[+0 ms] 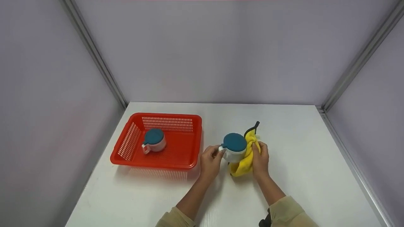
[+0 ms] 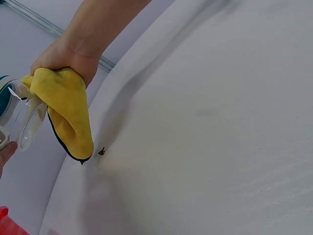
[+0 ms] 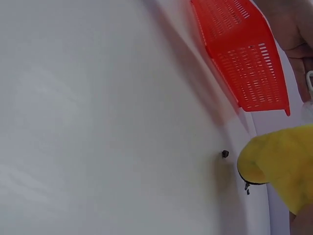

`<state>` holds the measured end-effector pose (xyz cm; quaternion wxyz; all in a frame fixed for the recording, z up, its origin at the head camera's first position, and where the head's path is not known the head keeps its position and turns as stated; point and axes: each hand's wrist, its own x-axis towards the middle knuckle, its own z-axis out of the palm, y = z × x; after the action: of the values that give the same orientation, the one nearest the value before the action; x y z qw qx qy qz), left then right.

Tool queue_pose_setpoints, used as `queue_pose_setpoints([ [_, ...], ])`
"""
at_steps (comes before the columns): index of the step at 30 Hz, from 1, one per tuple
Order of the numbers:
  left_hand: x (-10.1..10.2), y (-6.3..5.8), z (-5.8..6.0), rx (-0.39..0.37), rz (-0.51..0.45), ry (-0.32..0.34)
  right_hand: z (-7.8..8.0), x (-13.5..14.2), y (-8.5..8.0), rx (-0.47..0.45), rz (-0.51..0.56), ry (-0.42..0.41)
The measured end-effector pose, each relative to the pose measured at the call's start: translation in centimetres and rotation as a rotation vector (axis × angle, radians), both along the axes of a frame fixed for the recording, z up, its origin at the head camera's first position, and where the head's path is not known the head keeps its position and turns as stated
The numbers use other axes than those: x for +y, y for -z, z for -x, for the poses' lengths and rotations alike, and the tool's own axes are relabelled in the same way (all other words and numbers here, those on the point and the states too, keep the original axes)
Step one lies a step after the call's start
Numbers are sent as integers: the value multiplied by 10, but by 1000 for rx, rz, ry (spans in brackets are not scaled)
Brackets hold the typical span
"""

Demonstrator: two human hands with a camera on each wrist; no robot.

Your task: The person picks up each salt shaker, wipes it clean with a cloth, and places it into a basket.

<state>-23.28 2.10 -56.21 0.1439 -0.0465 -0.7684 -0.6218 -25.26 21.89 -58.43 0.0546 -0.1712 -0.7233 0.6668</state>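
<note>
My left hand (image 1: 210,162) pinches the white handle of a clear jar (image 1: 234,156) with a teal lid (image 1: 235,142). The jar is held above the table, its lid facing up. In my right hand (image 1: 261,159) a yellow cloth (image 1: 247,164) with black edging is bunched and held against the jar's right side. The left wrist view shows the cloth (image 2: 66,110) hanging down beside the clear jar body (image 2: 34,122). From the right wrist, the cloth (image 3: 281,161) covers most of the jar.
To the left stands a red plastic basket (image 1: 180,162) with slotted walls. A second teal-lidded jar with a handle (image 1: 154,143) sits inside it. The white table (image 1: 303,170) is bounded by grey panels at the back and sides. A small dark bit (image 2: 101,151) lies on the tabletop.
</note>
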Motion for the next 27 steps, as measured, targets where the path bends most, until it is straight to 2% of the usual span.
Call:
queue_pose_setpoints([
  [3, -1, 2, 1, -12, -25, 31, 3, 4, -3, -63, 77, -56],
  [7, -2, 5, 2, -29, -83, 95, 5, 7, -7, -115, 255, -97],
  [11, -4, 6, 4, -79, -140, 144, 3, 5, -10, -84, 444, -113],
  [16, -5, 3, 4, -113, -145, 148, 1, 2, -12, -54, 592, -113],
  [21, -4, 3, 5, -100, -137, 134, -2, 1, -13, -33, 646, -133],
  [27, -2, 2, 6, -135, -153, 147, -2, 6, -16, -13, 595, -173],
])
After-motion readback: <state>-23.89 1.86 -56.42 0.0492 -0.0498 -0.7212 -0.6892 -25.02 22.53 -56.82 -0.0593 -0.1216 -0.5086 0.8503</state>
